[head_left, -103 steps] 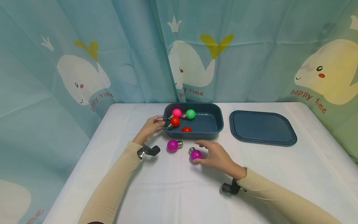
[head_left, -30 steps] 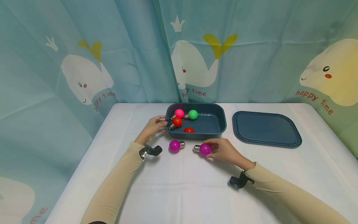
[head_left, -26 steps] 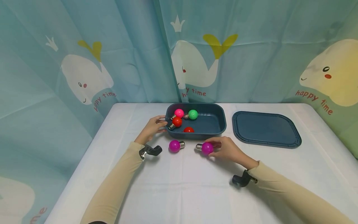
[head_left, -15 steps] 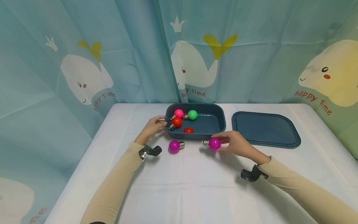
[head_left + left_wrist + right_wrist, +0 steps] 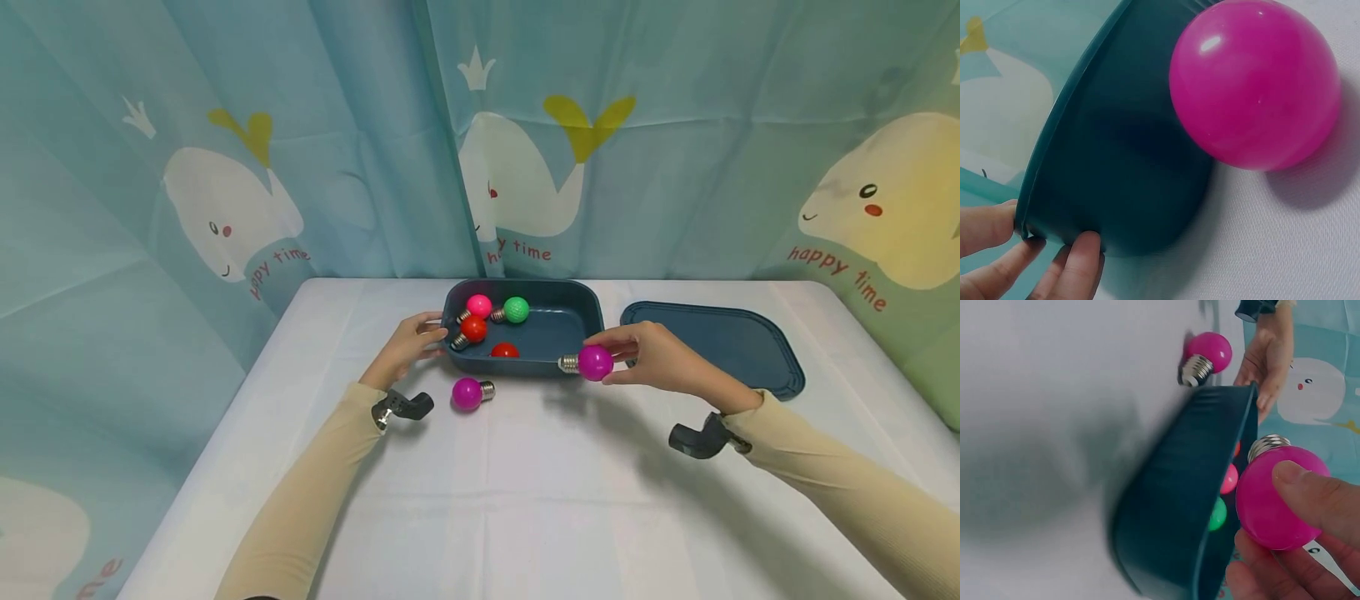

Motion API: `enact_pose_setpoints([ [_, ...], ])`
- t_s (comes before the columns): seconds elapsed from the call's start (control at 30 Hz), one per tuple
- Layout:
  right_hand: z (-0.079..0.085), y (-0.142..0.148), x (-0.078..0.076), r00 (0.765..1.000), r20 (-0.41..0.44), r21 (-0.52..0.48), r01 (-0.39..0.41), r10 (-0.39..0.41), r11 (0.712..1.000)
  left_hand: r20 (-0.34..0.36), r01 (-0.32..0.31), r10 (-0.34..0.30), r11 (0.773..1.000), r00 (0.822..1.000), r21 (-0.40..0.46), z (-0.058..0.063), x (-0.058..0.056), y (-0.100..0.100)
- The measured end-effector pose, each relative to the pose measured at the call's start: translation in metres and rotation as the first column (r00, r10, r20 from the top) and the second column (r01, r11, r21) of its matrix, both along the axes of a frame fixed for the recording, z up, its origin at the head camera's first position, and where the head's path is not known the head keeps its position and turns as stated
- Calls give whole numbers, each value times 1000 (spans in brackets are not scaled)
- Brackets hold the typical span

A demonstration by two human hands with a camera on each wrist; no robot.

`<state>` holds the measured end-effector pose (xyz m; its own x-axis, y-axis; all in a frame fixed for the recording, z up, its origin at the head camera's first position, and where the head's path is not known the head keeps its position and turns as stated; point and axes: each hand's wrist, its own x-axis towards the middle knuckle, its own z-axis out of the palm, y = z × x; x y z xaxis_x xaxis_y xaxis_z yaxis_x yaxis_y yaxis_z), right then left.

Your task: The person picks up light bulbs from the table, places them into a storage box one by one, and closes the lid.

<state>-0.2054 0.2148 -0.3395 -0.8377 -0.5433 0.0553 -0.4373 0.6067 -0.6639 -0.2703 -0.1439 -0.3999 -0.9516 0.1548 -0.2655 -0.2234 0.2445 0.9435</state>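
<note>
My right hand [image 5: 660, 357] pinches a purple light bulb [image 5: 595, 363] by its round globe, raised above the table at the front right rim of a dark blue box [image 5: 577, 364]. The bulb's metal screw base points left in the head view. In the right wrist view, thumb and fingers hold the bulb [image 5: 1279, 500] from opposite sides. My left hand [image 5: 405, 346] touches the left end of the box with relaxed fingers [image 5: 1084, 259]. Inside the box lie a pink bulb [image 5: 478, 306], a green bulb [image 5: 516, 309], a red bulb [image 5: 473, 328] and another red bulb [image 5: 505, 351], partly hidden by the front wall.
A second purple bulb [image 5: 467, 394] lies on the white tablecloth [image 5: 480, 500] in front of the box. To the right of the box lies a flat dark blue lid [image 5: 720, 333], partly covered by my right hand. A whale-print curtain [image 5: 375, 167] hangs behind the table.
My right hand has closed on the purple bulb, turned its base to the left, and lifted it up and rightward toward the box's front right corner. The left hand stays at the box.
</note>
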Motion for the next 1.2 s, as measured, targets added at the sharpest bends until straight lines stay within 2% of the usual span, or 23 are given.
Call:
enact_pose_setpoints([
  [0.37, 38, -1, -12, 999, -10, 65, 41, -40, 997, -3, 7, -7, 1000, 1000, -6, 1, 2, 0],
  [0.67, 65, -5, -40, 1000, 19, 93, -14, 12, 996, -3, 1, -1, 1000, 1000, -10, 0, 1, 0],
  [0.93, 68, -17, -70, 998, 41, 85, -50, 47, 995, -27, 25, -25, 1000, 999, 4, 0, 2, -2],
  [1.2, 49, -36, -96, 997, 57, 103, -58, 52, 993, -25, 28, -28, 1000, 999, 1, -2, 1, -2],
])
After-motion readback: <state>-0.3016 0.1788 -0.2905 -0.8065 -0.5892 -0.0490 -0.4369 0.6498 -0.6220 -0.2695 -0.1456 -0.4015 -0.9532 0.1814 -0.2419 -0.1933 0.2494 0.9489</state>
